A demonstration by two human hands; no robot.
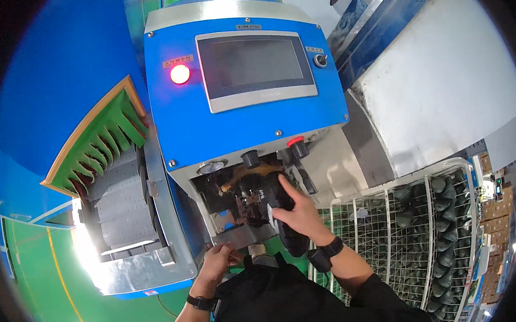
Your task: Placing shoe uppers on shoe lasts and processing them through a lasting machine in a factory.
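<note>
The machine has a blue front with a grey-framed dark screen, and left of that screen glows 1 red lamp. Below the screen sit a red knob and a black shoe. Left of the machine hang green strips under a tan edge, above a green floor with 1 yellow line.

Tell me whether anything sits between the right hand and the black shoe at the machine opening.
Nothing visible does. The right hand already lies on the black shoe, which sits at the blue machine's opening. The left hand is lower, by the metal plate.
</note>
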